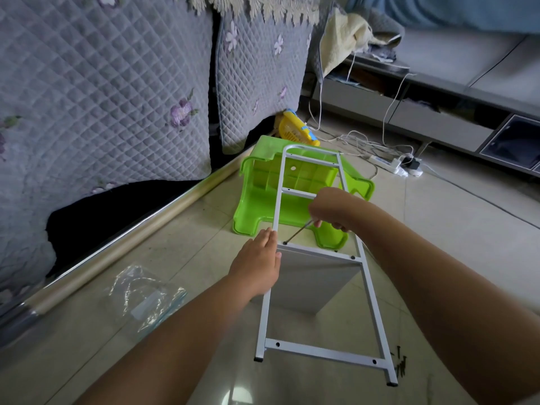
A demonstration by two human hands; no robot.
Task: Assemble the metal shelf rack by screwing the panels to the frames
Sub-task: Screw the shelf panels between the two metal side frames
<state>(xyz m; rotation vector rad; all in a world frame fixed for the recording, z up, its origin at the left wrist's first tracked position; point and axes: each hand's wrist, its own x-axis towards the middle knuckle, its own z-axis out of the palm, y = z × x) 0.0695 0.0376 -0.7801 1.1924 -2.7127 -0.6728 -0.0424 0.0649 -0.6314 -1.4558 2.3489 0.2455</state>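
A white metal ladder-shaped frame [318, 350] lies over the floor, its far end resting on an overturned green plastic stool [263, 197]. A white shelf panel [309, 283] stands beneath the frame's middle crossbar. My left hand [257, 266] lies with straight fingers against the frame's left rail and the panel's top corner. My right hand [328, 210] grips a thin screwdriver [298, 233], whose tip sits in the screw hole at the left end of the middle crossbar. Several black screws [401, 364] lie on the floor by the frame's near right foot.
A clear plastic bag [147, 296] lies on the tiled floor at the left. A quilted sofa [102, 92] runs along the left side. A yellow toy [295, 127], white cables and a power strip [391, 165] lie beyond the stool. A low grey cabinet [438, 118] stands at right.
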